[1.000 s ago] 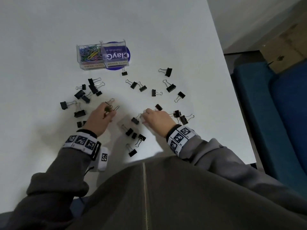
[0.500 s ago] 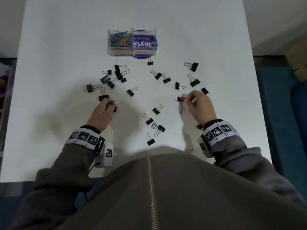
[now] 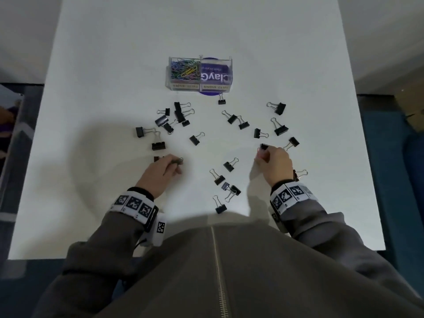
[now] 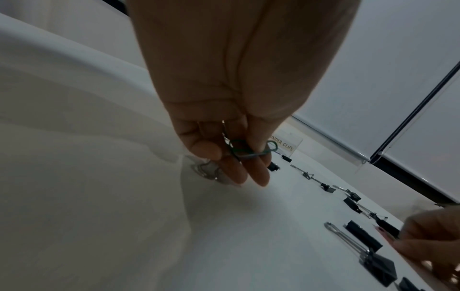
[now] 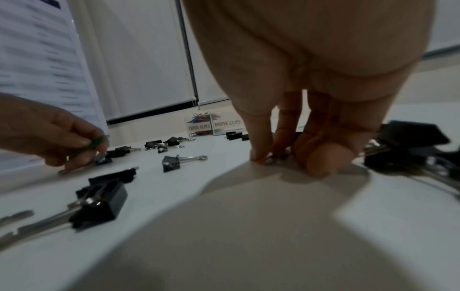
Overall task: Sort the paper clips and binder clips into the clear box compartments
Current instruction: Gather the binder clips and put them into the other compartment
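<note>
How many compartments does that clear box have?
2, side by side in the box: the left compartment holds coloured paper clips; the right compartment shows no clips inside. No further compartment seems hidden.

White table [image 3: 114,65]; teal seat [image 3: 394,180] right; cardboard box [image 3: 410,111] beyond it.

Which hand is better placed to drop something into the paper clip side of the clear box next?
Left. The left hand already pinches a green paper clip, and the paper clip compartment of the clear plastic box is on its side.
</note>
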`<action>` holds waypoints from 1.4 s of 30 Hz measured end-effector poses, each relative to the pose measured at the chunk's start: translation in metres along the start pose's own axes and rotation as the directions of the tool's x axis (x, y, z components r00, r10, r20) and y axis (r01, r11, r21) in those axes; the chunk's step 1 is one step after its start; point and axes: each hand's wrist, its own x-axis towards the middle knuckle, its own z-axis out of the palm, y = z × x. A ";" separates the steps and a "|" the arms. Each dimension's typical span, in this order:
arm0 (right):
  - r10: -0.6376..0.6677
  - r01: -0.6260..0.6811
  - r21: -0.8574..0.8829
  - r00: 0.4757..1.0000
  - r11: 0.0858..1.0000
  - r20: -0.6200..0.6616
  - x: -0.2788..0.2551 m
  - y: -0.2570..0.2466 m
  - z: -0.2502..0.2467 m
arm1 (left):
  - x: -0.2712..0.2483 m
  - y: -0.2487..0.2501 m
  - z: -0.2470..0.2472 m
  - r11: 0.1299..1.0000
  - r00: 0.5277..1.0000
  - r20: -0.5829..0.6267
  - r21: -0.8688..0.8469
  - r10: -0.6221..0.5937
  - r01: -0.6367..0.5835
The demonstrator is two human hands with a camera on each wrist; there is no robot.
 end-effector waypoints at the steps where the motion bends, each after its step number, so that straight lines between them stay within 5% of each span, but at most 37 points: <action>1: -0.006 0.006 0.007 1.000 1.000 0.002 0.003 -0.003 0.000 | -0.001 0.001 -0.001 1.000 1.000 0.004 0.004 -0.001 0.001; 9: 0.034 -0.043 0.099 0.995 0.994 0.091 0.004 -0.019 0.000 | 0.008 0.001 -0.006 1.000 1.000 0.007 0.021 0.017 -0.017; 12: -0.007 0.000 0.059 0.993 0.998 0.119 0.000 -0.015 -0.002 | 0.023 0.008 -0.012 0.992 0.992 -0.076 0.091 0.096 -0.089; 17: -0.076 0.069 0.052 0.983 0.996 0.166 0.008 -0.015 -0.016 | 0.071 0.049 -0.045 0.967 0.930 -0.273 0.139 0.245 -0.214; 23: -0.179 0.164 0.195 0.982 0.967 0.062 0.028 -0.042 -0.045 | 0.142 0.094 -0.084 0.941 0.860 -0.419 0.288 0.292 -0.179; 31: -0.307 0.300 0.283 0.952 0.911 -0.020 0.069 -0.110 -0.047 | 0.182 0.098 -0.089 0.957 0.890 -0.409 0.274 0.201 -0.090; 36: -0.424 0.417 0.191 0.906 0.888 -0.007 0.107 -0.169 -0.036 | 0.160 0.081 -0.085 0.955 0.860 -0.448 0.264 0.244 -0.133; 42: -0.496 0.491 0.086 0.866 0.867 0.057 0.144 -0.217 -0.019 | 0.102 0.036 -0.060 0.902 0.923 -0.263 0.400 0.280 -0.160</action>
